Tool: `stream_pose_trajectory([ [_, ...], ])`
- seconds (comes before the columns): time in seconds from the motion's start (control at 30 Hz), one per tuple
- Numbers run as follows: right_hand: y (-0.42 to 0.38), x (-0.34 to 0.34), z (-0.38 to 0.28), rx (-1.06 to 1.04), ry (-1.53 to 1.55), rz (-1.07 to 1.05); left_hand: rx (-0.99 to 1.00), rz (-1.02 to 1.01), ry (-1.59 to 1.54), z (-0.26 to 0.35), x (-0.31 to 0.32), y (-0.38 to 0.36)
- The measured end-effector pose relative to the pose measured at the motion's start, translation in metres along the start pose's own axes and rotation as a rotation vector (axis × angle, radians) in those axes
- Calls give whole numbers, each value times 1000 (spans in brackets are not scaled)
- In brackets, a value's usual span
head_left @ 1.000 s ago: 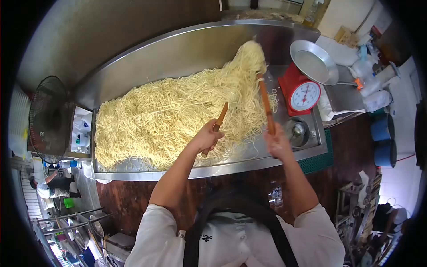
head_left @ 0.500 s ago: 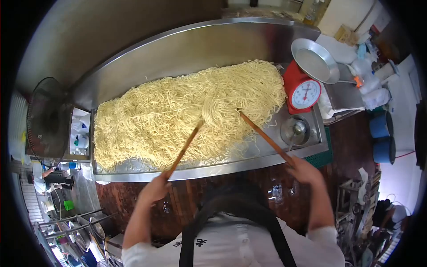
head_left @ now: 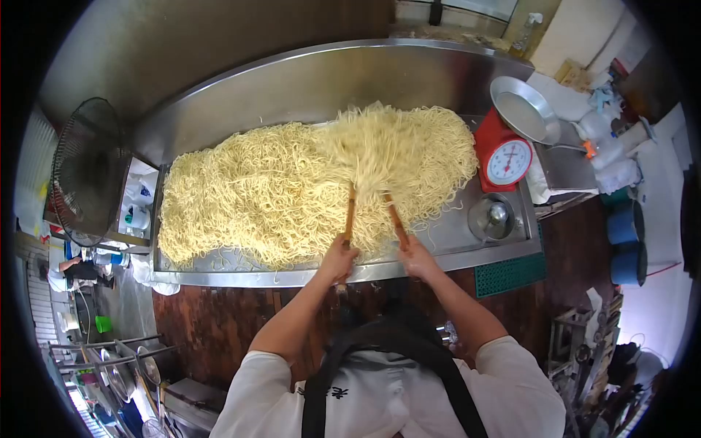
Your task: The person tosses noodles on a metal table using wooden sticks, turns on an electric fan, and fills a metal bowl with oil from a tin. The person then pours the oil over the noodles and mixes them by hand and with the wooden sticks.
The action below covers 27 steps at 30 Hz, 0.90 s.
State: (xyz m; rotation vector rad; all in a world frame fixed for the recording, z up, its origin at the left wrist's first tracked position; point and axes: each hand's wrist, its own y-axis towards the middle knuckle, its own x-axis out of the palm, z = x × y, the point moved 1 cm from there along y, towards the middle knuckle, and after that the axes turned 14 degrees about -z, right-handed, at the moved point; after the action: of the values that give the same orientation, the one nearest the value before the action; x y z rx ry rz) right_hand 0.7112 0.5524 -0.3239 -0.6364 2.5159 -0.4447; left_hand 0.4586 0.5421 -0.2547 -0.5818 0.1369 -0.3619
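A long, thick heap of pale yellow noodles (head_left: 255, 190) covers most of the steel tray table (head_left: 219, 279). My left hand (head_left: 338, 260) is wrapped round a wooden stick (head_left: 350, 215) that points away from me into the noodles. In my right hand (head_left: 418, 258) is a second wooden stick (head_left: 394, 219), angled slightly left. The far ends of both sticks are hidden in the noodles. Above them a raised clump of noodles (head_left: 376, 139) is smeared by motion. Both hands are near the table's front edge, fairly close together.
Right of the noodles stands a red dial scale (head_left: 507, 162) with a metal pan (head_left: 524, 109). A steel bowl (head_left: 491, 217) sits at the table's right end. To the left is a black round fan (head_left: 87, 171). A green mat (head_left: 511, 274) lies on the floor.
Both hands have come closer together and moved forward, bringing the sticks from widely splayed to nearly parallel. A clump of noodles has risen between and beyond them.
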Motion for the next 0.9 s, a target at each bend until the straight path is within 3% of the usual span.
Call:
stream_pose_trajectory([
  [0.03, 0, 6, -10, 17, 42, -31, -26, -26, -4, 20, 10, 0],
  [0.1, -18, -27, -102, -36, 69, 12, 43, -4, -71, 59, -5, 12],
  [0.17, -26, -64, -158, -102, 22, 108, 227, -46, -226, 114, -32, -5],
  [0.23, -47, -95, -191, -56, -67, 106, 319, -4, -155, 117, -56, -17],
  [0.3, -68, -131, -145, -108, -245, 121, 200, -50, -29, 80, -101, -39],
  [0.33, -91, -147, -112, -110, -318, 92, 93, 47, 294, 73, -118, -71],
  [0.37, -130, -162, -97, 38, -376, 5, -121, 115, 408, 68, -131, -107],
  [0.4, -174, -166, -88, -22, -440, 65, -161, 55, 375, 49, -149, -139],
  [0.43, -216, -169, -101, 268, -359, -8, -310, 41, 361, 54, -150, -183],
  [0.5, -268, -171, -62, 422, -244, -115, -320, -131, 551, 28, -163, -227],
  [0.53, -275, -158, -38, 440, -185, -116, -268, -149, 635, 20, -158, -223],
  [0.6, -237, -117, 22, 171, -121, 17, -149, -177, 802, -9, -130, -192],
  [0.63, -199, -96, 25, 68, -232, 62, -241, -176, 774, -6, -106, -156],
  [0.67, -158, -74, 30, 96, -191, 77, -56, -113, 726, -10, -85, -120],
  [0.7, -113, -57, 50, 0, -88, 77, -57, -110, 609, -26, -74, -75],
  [0.77, -80, -49, -5, 324, 255, -38, 302, -86, 767, -44, -50, 4],
  [0.8, -82, -52, 0, 198, 158, 37, -37, -249, 645, 9, -31, -8],
  [0.87, -94, -62, 19, -42, -37, 166, -92, -321, 519, 27, -27, -53],
  [0.9, -100, -64, 21, -21, -64, 202, -108, -353, 469, 29, -32, -64],
])
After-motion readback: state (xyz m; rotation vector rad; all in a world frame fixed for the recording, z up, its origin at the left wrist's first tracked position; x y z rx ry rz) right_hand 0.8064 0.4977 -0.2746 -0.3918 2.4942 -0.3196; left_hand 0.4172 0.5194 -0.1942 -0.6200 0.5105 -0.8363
